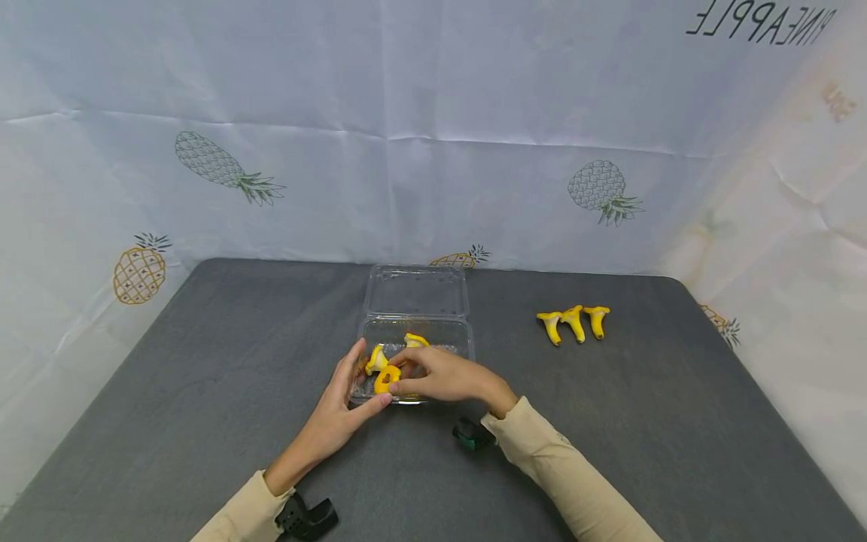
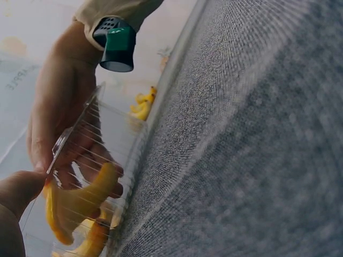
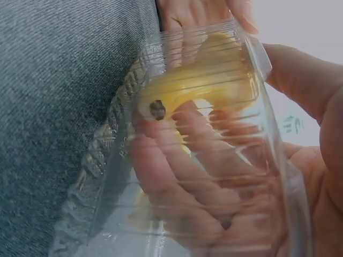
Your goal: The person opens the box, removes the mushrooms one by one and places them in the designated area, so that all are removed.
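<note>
A clear plastic clamshell box (image 1: 463, 336) sits with its lid (image 1: 416, 292) laid back, away from me. My left hand (image 1: 333, 412) holds the box's near left corner, fingers along the side and thumb at the front rim. Inside the box, my right hand (image 1: 440, 376) grips a yellow chanterelle mushroom (image 1: 386, 379) with its cap facing up. In the right wrist view this mushroom (image 3: 185, 83) shows through the clear wall, its dark stem end low. Another chanterelle (image 1: 375, 360) lies just behind it, and one more (image 1: 416, 341) is farther back in the box.
Three chanterelles (image 1: 572, 324) lie in a row on the grey table (image 1: 643, 421), to the right of the box. A pineapple-print curtain (image 1: 420, 196) hangs behind the table. Dark wrist devices sit on both arms, the left one (image 1: 306, 518) close above the table.
</note>
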Tool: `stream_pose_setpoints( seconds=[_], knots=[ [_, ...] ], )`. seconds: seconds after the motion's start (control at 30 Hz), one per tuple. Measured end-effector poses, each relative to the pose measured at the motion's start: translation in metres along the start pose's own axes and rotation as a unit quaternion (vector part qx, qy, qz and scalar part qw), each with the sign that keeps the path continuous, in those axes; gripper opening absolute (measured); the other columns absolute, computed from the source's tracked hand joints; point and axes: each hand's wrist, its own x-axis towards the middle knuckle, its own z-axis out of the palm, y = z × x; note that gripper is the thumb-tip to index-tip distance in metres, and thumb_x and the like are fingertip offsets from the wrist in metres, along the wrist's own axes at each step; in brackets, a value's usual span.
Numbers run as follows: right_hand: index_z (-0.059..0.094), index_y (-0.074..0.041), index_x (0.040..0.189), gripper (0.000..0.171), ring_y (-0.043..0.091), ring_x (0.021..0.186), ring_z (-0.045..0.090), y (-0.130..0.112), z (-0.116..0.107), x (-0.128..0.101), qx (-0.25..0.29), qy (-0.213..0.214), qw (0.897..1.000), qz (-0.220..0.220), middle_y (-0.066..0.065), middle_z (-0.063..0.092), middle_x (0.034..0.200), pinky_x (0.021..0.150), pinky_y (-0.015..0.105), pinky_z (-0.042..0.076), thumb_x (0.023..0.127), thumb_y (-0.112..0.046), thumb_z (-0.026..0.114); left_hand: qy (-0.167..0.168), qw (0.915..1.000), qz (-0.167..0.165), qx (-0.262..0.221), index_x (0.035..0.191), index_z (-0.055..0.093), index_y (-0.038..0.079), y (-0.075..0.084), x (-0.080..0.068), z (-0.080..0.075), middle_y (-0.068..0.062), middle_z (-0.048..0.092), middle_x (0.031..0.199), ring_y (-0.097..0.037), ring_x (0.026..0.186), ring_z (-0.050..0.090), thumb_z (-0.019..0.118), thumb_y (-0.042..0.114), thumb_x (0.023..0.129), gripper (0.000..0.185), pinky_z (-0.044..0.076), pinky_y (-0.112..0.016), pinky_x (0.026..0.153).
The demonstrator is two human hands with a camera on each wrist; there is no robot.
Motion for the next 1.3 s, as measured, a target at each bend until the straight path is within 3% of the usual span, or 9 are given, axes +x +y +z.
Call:
stream_pose_setpoints(
  seconds=[0.13, 0.37, 0.73, 1.03, 1.3],
  knots=[
    [0.053, -0.003, 0.139, 0.048, 0.022, 0.114, 0.067, 0.000, 0.000, -0.001, 0.009, 0.004, 1.000, 0.004, 0.012, 0.066, 0.129, 0.086, 0.025, 0.056, 0.099, -0.028, 0.062, -0.001, 1.0000, -0.001, 0.000, 0.161, 0.006, 0.011, 0.000, 0.000, 0.000, -0.017, 0.008, 0.166, -0.043, 0.153, 0.012, 0.067, 0.024, 0.096, 0.090, 0.020, -0.066, 0.118],
    [0.046, -0.005, 0.145, 0.054, 0.019, 0.105, 0.066, 0.001, -0.001, -0.004, -0.001, 0.022, 1.000, -0.003, 0.010, 0.065, 0.124, 0.084, 0.024, 0.054, 0.100, -0.029, 0.061, 0.001, 1.0000, 0.002, 0.003, 0.160, 0.006, 0.009, 0.001, 0.000, 0.001, -0.019, 0.009, 0.165, -0.042, 0.153, 0.013, 0.067, 0.023, 0.096, 0.090, 0.023, -0.060, 0.119],
    [0.047, -0.006, 0.141, 0.051, 0.019, 0.104, 0.067, 0.002, -0.003, -0.010, 0.042, 0.077, 0.996, -0.009, 0.010, 0.066, 0.122, 0.088, 0.029, 0.057, 0.097, -0.026, 0.065, 0.000, 1.0000, -0.002, -0.003, 0.160, 0.006, 0.009, 0.001, -0.001, 0.001, -0.017, 0.008, 0.166, -0.042, 0.153, 0.012, 0.068, 0.024, 0.096, 0.091, 0.021, -0.061, 0.120],
    [0.050, -0.005, 0.139, 0.054, 0.014, 0.094, 0.068, 0.004, -0.002, -0.018, 0.048, 0.132, 0.990, -0.028, 0.008, 0.068, 0.120, 0.085, 0.027, 0.058, 0.094, -0.027, 0.070, 0.002, 1.0000, -0.007, 0.003, 0.160, 0.006, 0.011, 0.002, -0.001, 0.001, -0.016, 0.008, 0.166, -0.041, 0.153, 0.014, 0.068, 0.025, 0.095, 0.091, 0.022, -0.054, 0.121],
    [0.052, -0.008, 0.137, 0.056, 0.015, 0.098, 0.069, 0.003, -0.002, -0.028, 0.065, 0.173, 0.982, -0.026, 0.006, 0.068, 0.117, 0.086, 0.025, 0.058, 0.090, -0.028, 0.074, 0.007, 0.9999, -0.012, 0.008, 0.160, 0.007, 0.010, 0.003, 0.000, 0.001, -0.016, 0.009, 0.166, -0.039, 0.154, 0.014, 0.069, 0.025, 0.095, 0.091, 0.023, -0.051, 0.121]
  ],
)
